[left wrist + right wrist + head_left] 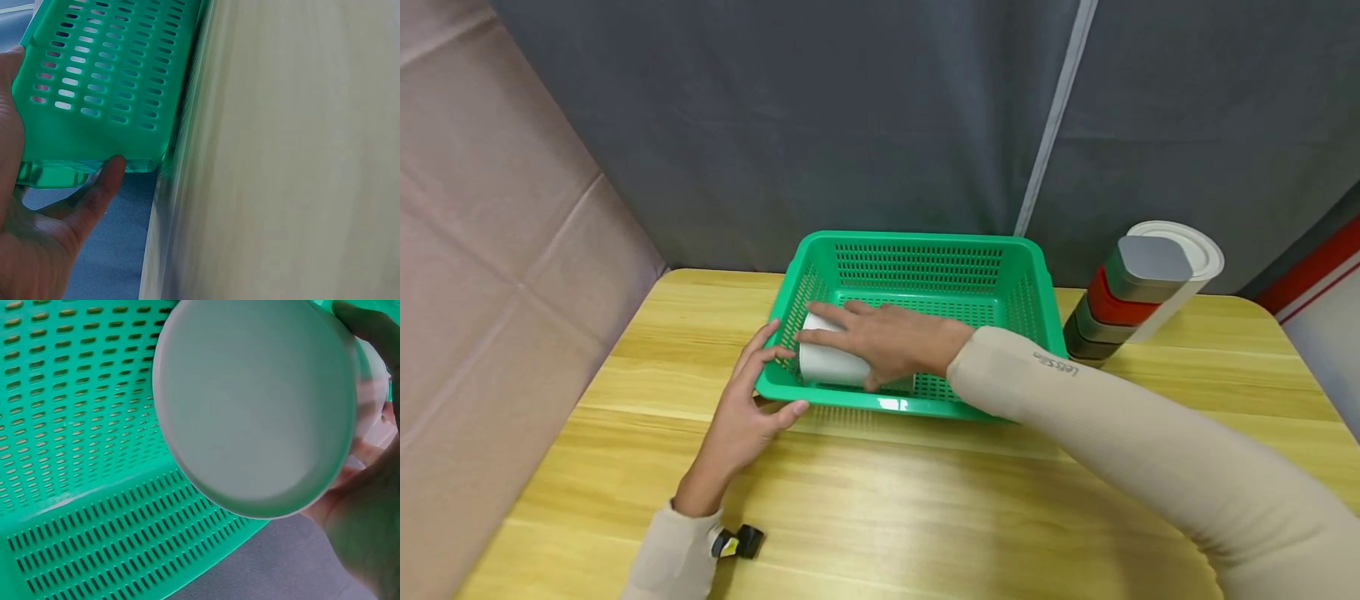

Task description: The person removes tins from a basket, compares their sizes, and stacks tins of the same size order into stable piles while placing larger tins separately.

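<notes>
A white cylindrical canister [835, 365] lies on its side at the left end of a green perforated plastic basket [925, 239]. My right hand [887, 337] reaches into the basket from the right and grips the canister from above, fingers spread over it. In the right wrist view, the canister's round end [256, 412] faces the camera, with the thumb and fingers around its side. My left hand [748, 408] holds the basket's near left corner, fingers over the rim and thumb at the front. The left wrist view shows a fingertip [114, 170] against the basket's corner.
The basket stands on a wooden table [880, 517] near a grey curtain [820, 108]. Right of it rises a stack of square containers [1120, 304] in grey, red and black. Behind the stack is another white cylinder [1206, 250]. A pink padded wall [497, 275] borders the left.
</notes>
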Demonstrator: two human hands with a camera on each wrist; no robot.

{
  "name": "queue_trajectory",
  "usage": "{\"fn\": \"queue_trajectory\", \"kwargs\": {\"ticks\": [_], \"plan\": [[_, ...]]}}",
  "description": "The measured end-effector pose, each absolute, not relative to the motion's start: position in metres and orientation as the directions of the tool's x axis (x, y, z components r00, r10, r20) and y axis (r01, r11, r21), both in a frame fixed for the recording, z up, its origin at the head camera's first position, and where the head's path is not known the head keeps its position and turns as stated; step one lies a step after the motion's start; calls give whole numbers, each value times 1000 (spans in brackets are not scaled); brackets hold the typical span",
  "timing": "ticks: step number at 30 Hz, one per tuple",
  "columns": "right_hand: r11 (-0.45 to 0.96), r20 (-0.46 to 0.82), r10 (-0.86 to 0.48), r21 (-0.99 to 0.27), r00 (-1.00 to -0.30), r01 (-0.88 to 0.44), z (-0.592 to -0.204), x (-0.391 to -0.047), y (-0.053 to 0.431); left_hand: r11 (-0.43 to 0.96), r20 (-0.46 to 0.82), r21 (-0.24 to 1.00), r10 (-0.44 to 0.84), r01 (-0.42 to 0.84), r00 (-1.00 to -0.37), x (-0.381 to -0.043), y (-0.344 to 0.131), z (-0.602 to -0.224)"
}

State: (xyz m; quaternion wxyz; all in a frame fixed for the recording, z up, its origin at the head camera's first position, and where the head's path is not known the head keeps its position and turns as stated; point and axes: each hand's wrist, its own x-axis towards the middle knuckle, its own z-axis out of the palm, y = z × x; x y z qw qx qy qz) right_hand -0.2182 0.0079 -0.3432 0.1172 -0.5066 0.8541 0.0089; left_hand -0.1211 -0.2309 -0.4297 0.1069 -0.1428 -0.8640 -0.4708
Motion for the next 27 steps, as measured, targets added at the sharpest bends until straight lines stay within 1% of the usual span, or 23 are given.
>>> {"fn": "queue_trajectory", "kwargs": {"ticks": [5,10,15,27], "plan": [[515,-219,-846,-99,-487,-851,-346,-220,6,531,314,777,138,338,-939,-121,-231,-429],[537,-216,-832,-76,-512,-840,-348,-222,3,517,315,785,139,340,-939,-121,-231,-430],[548,-195,-826,-59,-529,-834,-351,-225,1,516,320,784,141,345,-937,-121,-231,-430],[543,-191,-830,-60,-524,-838,-353,-226,2,518,314,786,137,338,-940,-121,-231,-429]]}}
